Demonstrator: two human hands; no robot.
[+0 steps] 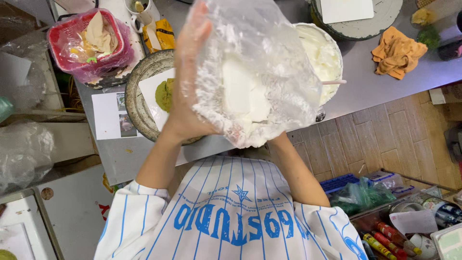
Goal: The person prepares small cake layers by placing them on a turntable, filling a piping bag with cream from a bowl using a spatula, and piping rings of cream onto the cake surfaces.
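Fingers [195, 29] of left hand [185, 91] lie flat and together, pressed up the outside of a clear plastic bag [255, 72] w/ white cream/dough inside; palm cups bag's left side. Right hand is hidden behind the bag, only the forearm shows coming up under it, so can't tell its finger state. Bag is held up close to the camera, above the grey counter [365, 72], covering much of a white tub of cream [327, 53] w/ a stick poking out at its right rim. Left of the bag, partly behind the wrist: round turntable [139, 91] w/ white paper and a green lump [165, 94]. Red basket lined w/ plastic [91, 43] sits farther left near the counter's far-left part. Orange cloth [397, 53] lies well apart to the right. Counter front edge runs just under the bag; open wood floor [385, 139] to the right.
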